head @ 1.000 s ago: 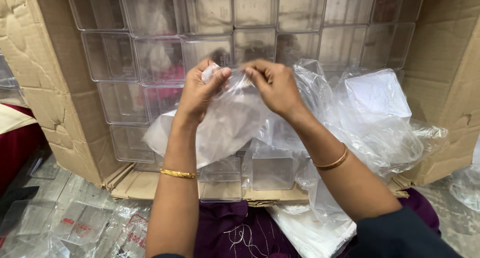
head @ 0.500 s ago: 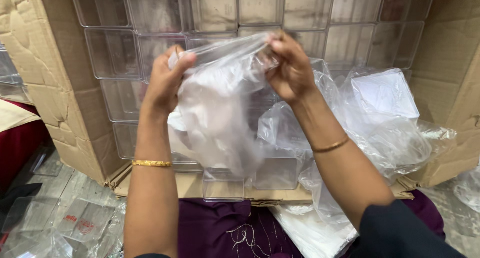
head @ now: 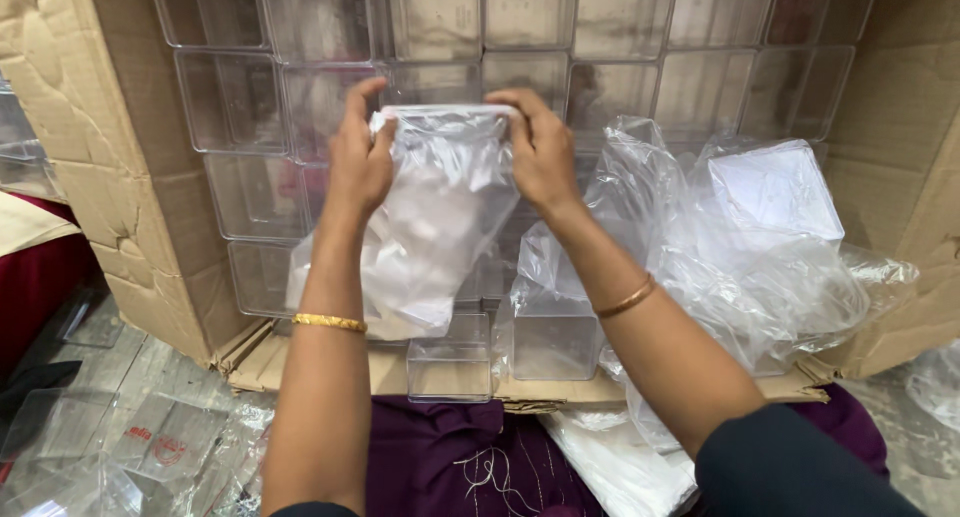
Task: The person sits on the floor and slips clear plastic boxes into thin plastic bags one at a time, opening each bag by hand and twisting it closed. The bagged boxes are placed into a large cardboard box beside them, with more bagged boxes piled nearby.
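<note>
Clear plastic bag point(head: 430, 227) hangs in front of the stacked transparent plastic boxes point(head: 520, 37), held up at its top edge by both hands. Left hand point(head: 360, 162) pinches the bag's upper left corner, fingers curled over the rim and thumb behind; right hand point(head: 540, 152) grips the upper right corner the same way, so the mouth is stretched flat between them. Both forearms rise steeply from the lower edge of the view, wrists bent slightly inward, each with a thin gold bangle point(head: 330, 323). The bag's body sags below the hands, down to a small clear box point(head: 452, 357) standing on the cardboard flap point(head: 300, 362). To the right lies a heap of crumpled clear plastic wrap point(head: 760, 267) inside the large cardboard carton point(head: 120, 177). Purple cloth point(head: 450, 457) lies below.
</note>
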`<state>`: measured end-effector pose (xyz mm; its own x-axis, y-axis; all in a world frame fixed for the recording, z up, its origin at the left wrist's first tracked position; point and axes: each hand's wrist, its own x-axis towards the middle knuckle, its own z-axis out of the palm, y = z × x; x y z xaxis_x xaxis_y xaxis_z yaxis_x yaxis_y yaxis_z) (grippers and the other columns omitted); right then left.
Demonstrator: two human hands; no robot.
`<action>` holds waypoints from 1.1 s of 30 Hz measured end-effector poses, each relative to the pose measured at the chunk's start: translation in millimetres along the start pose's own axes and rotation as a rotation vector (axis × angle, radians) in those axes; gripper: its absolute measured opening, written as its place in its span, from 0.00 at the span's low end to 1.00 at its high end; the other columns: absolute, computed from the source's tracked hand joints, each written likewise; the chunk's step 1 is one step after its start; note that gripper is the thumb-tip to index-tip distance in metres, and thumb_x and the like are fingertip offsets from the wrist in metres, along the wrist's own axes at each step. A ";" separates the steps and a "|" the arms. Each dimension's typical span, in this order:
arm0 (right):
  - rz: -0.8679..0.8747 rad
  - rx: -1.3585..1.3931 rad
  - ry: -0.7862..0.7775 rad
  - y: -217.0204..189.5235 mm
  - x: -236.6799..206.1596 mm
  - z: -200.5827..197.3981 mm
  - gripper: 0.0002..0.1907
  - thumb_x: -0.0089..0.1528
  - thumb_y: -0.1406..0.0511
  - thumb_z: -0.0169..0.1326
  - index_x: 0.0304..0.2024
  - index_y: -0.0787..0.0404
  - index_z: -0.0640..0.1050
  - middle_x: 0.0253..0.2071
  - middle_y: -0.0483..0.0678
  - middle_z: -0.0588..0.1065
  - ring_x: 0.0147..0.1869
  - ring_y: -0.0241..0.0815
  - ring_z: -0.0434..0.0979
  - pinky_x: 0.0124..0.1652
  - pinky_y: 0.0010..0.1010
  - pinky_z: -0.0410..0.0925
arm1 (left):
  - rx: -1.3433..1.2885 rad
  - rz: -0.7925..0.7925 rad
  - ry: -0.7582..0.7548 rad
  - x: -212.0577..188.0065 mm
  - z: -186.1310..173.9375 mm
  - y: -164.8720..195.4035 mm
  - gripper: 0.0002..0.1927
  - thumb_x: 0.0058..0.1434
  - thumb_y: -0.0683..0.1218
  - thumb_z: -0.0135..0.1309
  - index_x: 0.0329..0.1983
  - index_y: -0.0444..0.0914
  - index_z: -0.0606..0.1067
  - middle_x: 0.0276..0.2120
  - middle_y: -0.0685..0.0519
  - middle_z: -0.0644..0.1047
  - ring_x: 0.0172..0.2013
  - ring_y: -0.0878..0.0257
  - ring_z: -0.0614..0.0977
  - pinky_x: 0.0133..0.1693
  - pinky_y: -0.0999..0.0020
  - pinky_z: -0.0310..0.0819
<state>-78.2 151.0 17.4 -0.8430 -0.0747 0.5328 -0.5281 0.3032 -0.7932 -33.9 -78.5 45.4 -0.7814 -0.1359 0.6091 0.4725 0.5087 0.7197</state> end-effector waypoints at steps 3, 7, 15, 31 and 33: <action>0.267 0.428 0.055 5.7 -14.9 -5.0 0.14 0.74 0.67 0.47 0.61 0.62 0.76 0.42 0.56 0.73 0.42 0.42 0.66 0.41 0.36 0.64 | -0.107 -0.190 -0.086 -14.7 12.8 17.3 0.09 0.71 0.42 0.50 0.51 0.37 0.78 0.28 0.53 0.76 0.30 0.65 0.74 0.33 0.69 0.67; 0.539 1.028 -0.178 5.1 -17.6 -19.3 0.21 0.71 0.58 0.40 0.59 0.62 0.75 0.51 0.51 0.79 0.52 0.43 0.80 0.54 0.36 0.73 | -0.341 -0.158 -0.168 -28.0 17.6 52.9 0.10 0.74 0.44 0.51 0.43 0.34 0.80 0.22 0.60 0.70 0.21 0.75 0.67 0.23 0.76 0.57; 0.502 1.193 -0.527 -25.8 -31.4 -42.5 0.22 0.71 0.56 0.43 0.58 0.64 0.74 0.49 0.52 0.78 0.51 0.45 0.79 0.51 0.37 0.73 | -0.282 0.073 -0.068 -30.1 5.1 94.2 0.12 0.74 0.46 0.52 0.48 0.31 0.78 0.32 0.60 0.77 0.32 0.74 0.74 0.34 0.75 0.67; 0.233 1.082 -0.965 -59.3 -68.7 -87.5 0.28 0.70 0.50 0.50 0.57 0.69 0.74 0.46 0.54 0.77 0.48 0.49 0.78 0.46 0.39 0.73 | -0.041 -0.174 -0.236 -40.7 47.7 94.8 0.26 0.70 0.59 0.55 0.27 0.33 0.75 0.18 0.58 0.70 0.24 0.71 0.67 0.26 0.70 0.62; 0.139 0.665 -1.062 -59.5 -70.2 -104.3 0.29 0.70 0.50 0.51 0.57 0.70 0.74 0.45 0.54 0.77 0.48 0.50 0.78 0.46 0.40 0.73 | -0.080 -0.176 -0.266 -43.0 53.5 88.1 0.25 0.69 0.59 0.57 0.29 0.33 0.75 0.19 0.57 0.71 0.25 0.71 0.68 0.26 0.70 0.63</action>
<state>23.1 237.3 58.0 -0.3985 -0.8996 0.1784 -0.1175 -0.1428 -0.9828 19.5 17.7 64.8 -0.9281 0.0168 0.3721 0.3431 0.4271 0.8366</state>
